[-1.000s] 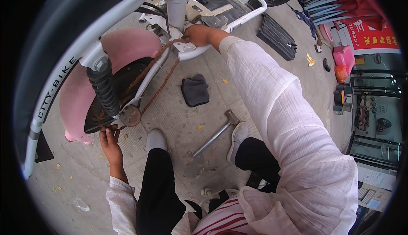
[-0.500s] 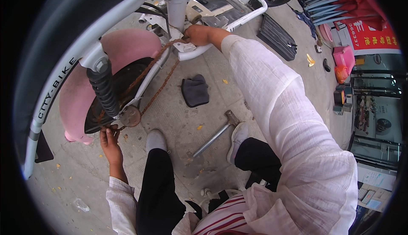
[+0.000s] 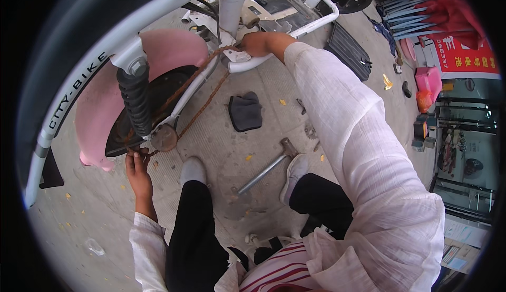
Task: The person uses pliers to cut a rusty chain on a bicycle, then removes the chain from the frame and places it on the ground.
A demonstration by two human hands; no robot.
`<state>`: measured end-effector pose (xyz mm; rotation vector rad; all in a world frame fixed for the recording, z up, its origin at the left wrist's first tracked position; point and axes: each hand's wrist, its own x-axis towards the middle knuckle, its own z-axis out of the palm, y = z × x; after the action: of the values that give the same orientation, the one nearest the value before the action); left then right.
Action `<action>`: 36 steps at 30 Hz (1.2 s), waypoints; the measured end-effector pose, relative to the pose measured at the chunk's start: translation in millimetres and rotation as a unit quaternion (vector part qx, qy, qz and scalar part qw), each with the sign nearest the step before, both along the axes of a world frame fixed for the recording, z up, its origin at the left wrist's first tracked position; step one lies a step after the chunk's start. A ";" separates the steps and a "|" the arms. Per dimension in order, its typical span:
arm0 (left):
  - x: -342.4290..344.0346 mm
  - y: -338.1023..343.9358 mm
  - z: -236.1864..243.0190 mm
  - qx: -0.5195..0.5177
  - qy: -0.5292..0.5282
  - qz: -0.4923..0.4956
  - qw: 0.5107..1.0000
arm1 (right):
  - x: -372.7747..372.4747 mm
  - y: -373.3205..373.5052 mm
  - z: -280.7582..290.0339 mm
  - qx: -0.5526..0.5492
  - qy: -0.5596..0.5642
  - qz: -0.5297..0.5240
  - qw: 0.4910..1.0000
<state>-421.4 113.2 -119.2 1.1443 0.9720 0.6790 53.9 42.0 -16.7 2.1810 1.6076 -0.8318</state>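
A rusty brown chain (image 3: 204,106) stretches in a loop along the rear of a white bike frame (image 3: 79,89), beside a round rusty hub (image 3: 164,138). My left hand (image 3: 139,178) pinches the chain's rear end between thumb and fingers, just below the black wheel part. At the front end, my right hand (image 3: 258,44) has its fingers curled on the chain by a white metal bracket (image 3: 237,55); some fingertips are hidden there. A black coil shock absorber (image 3: 137,103) stands between the frame and the wheel, under a pink fender (image 3: 171,46).
A hammer (image 3: 263,173) lies between my shoes, and a dark grey cloth piece (image 3: 245,112) lies ahead of it. Beyond my right arm are a black ribbed mat (image 3: 348,50) and a pink container (image 3: 428,81). Fallen yellow leaves dot the paving.
The view has shifted slightly, so the bike sits a little farther right. My left hand has moved up slightly with the chain; my right hand stays at the bracket.
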 end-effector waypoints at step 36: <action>-0.3 -3.1 -8.4 -0.019 -0.003 0.005 1.000 | -99.1 -200.3 -0.3 0.343 0.104 -0.261 0.896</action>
<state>-421.8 110.2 -127.5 1.1032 0.9822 0.6695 -45.2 -158.3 -17.0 3.2237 1.5894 -0.7077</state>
